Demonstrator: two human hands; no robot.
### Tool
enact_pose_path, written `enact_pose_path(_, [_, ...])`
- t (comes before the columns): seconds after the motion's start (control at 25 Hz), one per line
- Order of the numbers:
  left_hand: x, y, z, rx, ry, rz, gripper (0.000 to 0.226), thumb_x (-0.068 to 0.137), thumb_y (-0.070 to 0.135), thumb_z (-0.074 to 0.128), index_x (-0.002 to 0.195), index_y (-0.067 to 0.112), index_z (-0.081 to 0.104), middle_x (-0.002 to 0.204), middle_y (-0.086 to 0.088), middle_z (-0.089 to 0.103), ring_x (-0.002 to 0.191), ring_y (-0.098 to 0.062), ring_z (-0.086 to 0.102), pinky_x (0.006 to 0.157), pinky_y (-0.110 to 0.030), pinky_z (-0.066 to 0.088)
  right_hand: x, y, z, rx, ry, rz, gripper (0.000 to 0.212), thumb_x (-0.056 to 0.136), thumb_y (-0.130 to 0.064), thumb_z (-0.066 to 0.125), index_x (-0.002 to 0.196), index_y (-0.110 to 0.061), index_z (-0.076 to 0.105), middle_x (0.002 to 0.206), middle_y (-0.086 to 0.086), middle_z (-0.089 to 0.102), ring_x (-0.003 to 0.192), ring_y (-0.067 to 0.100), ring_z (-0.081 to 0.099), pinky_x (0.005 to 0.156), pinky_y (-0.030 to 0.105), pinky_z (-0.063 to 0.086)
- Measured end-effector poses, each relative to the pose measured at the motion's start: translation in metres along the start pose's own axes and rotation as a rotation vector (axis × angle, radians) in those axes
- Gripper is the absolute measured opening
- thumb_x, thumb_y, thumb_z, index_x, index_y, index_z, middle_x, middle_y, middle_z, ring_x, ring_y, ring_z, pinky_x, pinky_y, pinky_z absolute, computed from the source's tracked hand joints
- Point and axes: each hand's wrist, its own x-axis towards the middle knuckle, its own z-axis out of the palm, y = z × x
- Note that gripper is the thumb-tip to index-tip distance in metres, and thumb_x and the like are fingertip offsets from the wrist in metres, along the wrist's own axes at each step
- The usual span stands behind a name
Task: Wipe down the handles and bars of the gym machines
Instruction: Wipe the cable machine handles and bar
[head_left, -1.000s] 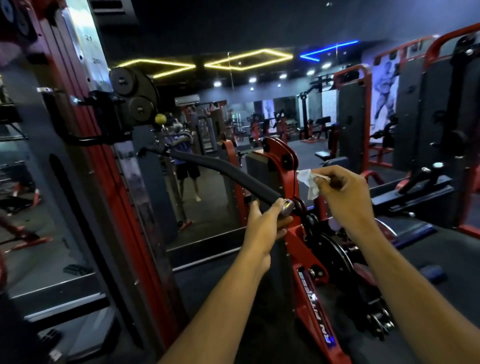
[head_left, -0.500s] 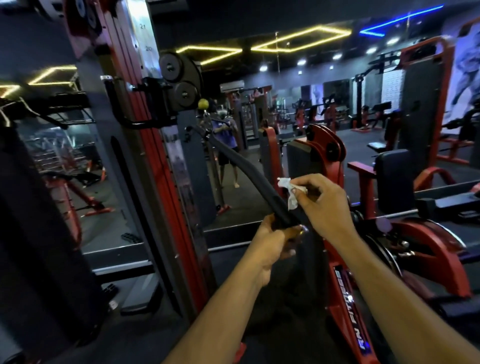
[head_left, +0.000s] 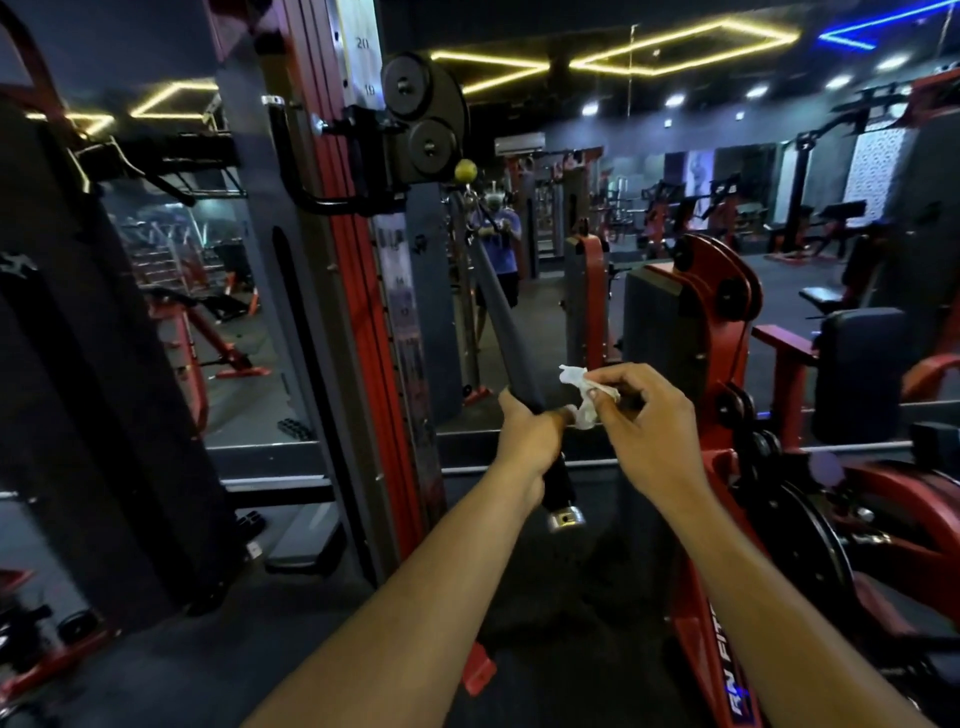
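A long black cable bar (head_left: 501, 312) hangs from the pulley of the red and grey cable machine (head_left: 332, 312) and slopes down toward me. Its chrome end cap (head_left: 566, 517) pokes out below my left hand (head_left: 530, 447), which is wrapped around the bar near that end. My right hand (head_left: 644, 426) pinches a crumpled white wipe (head_left: 584, 392) just right of the bar, level with my left thumb. The wipe is close beside the bar; whether it touches the bar is unclear.
A black double pulley (head_left: 423, 111) with a yellow ball stop (head_left: 465, 170) sits above the bar. A red plate-loaded machine (head_left: 727, 364) stands close on the right. A wall mirror (head_left: 545, 234) ahead reflects a person and more machines. Dark rubber floor lies below.
The bar's near end has swung down and my left hand has slid up it, baring the chrome cap. My right hand with the wipe has stayed beside the bar. My view has turned left.
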Motion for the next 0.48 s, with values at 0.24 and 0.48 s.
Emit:
enact_pose_path(0.24, [0.019,0.003,-0.005,-0.029,-0.026,0.032,0.048,0.098,0.006,0.061,0.133,0.03,0.039,0.106,-0.006,0.065,0.083,-0.016,0.066,0.078,-0.036,0.064,0.033,0.0,-0.01,-0.009,0.029,-0.007,0.019,0.094,-0.011,0.068,0.109,-0.022,0.068,0.104,-0.01,0.066,0.094,-0.002,0.063,0.078,0.006,0.047])
enact_pose_path(0.48, [0.037,-0.033,-0.017,0.057,-0.18,0.13,0.062,0.099,0.009,0.063,0.146,0.028,0.027,0.096,-0.003,0.062,0.08,-0.012,0.065,0.075,-0.034,0.061,0.096,-0.005,0.055,-0.077,-0.005,-0.028,0.021,0.094,-0.01,0.068,0.105,-0.027,0.065,0.105,-0.011,0.062,0.094,-0.006,0.059,0.079,0.006,0.046])
